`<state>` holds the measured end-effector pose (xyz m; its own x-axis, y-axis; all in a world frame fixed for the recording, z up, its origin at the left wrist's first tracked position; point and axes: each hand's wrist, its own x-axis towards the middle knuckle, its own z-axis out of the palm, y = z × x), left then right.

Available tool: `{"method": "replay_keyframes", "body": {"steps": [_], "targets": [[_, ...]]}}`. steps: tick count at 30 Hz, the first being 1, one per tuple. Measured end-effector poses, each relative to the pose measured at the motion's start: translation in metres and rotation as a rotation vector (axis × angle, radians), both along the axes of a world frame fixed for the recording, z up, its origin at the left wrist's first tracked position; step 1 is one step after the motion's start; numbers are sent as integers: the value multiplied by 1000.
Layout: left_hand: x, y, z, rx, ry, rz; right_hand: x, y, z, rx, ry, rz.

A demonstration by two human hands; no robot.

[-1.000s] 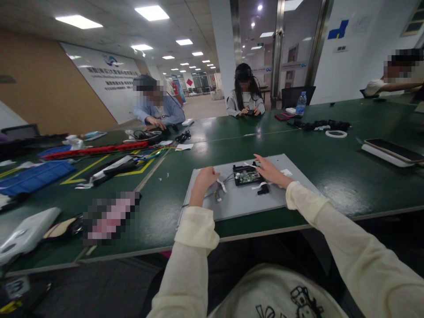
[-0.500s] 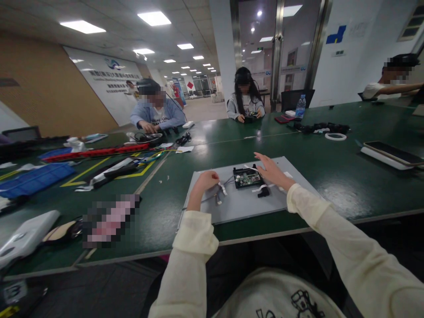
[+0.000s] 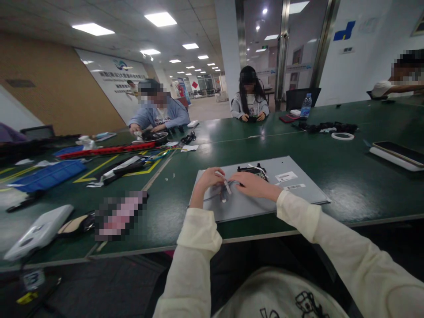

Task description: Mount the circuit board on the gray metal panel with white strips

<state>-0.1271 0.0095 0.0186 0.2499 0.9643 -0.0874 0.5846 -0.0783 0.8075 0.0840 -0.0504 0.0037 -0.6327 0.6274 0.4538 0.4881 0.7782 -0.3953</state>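
Handling wire bundle [image 3: 213, 197] on grey panel [image 3: 298, 192], both hands.
L hand [image 3: 207, 179] fingers closed on bundle's white tape tab [image 3: 226, 185]; R hand [image 3: 253, 185] pinches same wires, just beside circuit board [image 3: 253, 170]. Thin leads: next move wants light, steady grip.

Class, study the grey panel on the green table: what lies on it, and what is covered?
On the grey panel lie a black circuit module, two white labels and taped cables. The left hand pinches the cables; the right hand hides their run toward the module.
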Motion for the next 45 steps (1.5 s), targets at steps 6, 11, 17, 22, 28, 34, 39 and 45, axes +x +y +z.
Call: {"method": "replay_keyframes", "body": {"steps": [6, 11, 17, 22, 28, 34, 39, 45], "targets": [[-1, -9, 12, -57, -151, -40, -26, 11, -5, -223, 252, -223], [-8, -9, 16, -80, -173, -56, -35, 15, -5, -289, 199, -170], [-12, -8, 14, -54, -167, -41, -34, 4, -9, -167, -63, -240], [-11, -12, 19, -11, -186, -152, -31, 1, -10, -108, -145, -250], [-11, -15, 26, 50, -208, -167, -31, 9, -6, -211, 288, -162], [-8, -16, 29, 99, -284, -75, -39, 11, -6, -707, 699, -94], [-6, -15, 25, 108, -322, -90, -43, 5, -10, -674, 669, -179], [-3, -10, 17, 114, -330, -18, -46, 4, -11, -758, 753, -210]]}}
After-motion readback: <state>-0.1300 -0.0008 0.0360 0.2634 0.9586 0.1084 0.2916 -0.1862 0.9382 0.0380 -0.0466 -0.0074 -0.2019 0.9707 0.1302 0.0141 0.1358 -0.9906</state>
